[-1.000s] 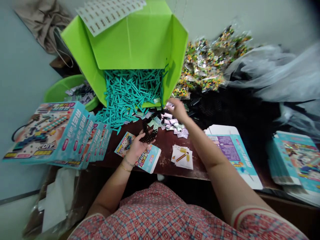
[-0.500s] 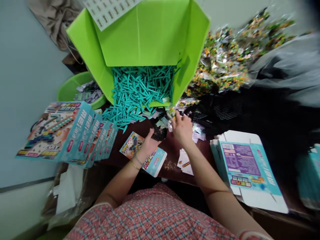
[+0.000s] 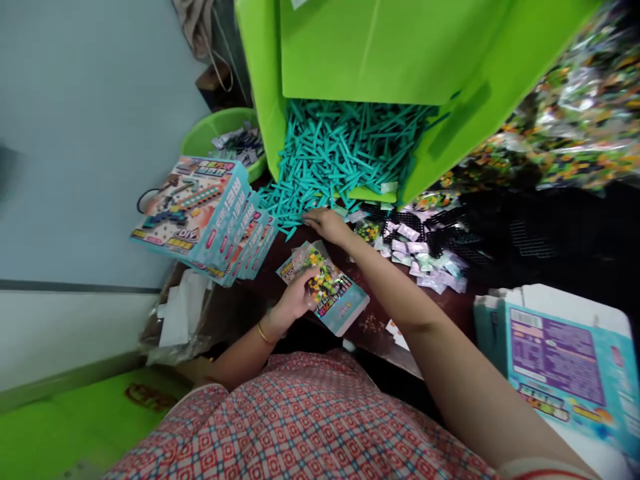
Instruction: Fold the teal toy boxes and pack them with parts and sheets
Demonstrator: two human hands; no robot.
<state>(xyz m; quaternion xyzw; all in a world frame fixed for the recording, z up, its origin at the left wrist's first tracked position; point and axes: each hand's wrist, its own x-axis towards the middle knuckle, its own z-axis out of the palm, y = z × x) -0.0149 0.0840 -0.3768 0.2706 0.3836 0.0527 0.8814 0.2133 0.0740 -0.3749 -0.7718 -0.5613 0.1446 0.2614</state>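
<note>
Shirt: a red checked shirt (image 3: 310, 427) fills the near edge.
Left hand: the left hand (image 3: 295, 300) rests on the worktop (image 3: 370, 323), fingers curled around a clear bead packet (image 3: 323, 280) held over a flat teal box (image 3: 337, 300).
Right side: a larger flat teal carton (image 3: 560, 360) lies near the right forearm.
Right hand: the right hand (image 3: 325, 223) reaches past the left, fingers pressed together on the edge of the teal sticks (image 3: 340, 157); whether they pinch one, I cannot tell.
Left stack: assembled teal boxes (image 3: 200, 213) stand in a leaning row, just beside the sticks.
Small packets: pale foil packets (image 3: 430, 260) lie scattered on black grids (image 3: 450, 233).
Bin: a bright green bin (image 3: 390, 60), tipped open, spills the sticks onto the worktop.
Far left: a green basin (image 3: 210, 133) holds dark packets.
Far right: bead bags (image 3: 570, 113) are heaped up.
</note>
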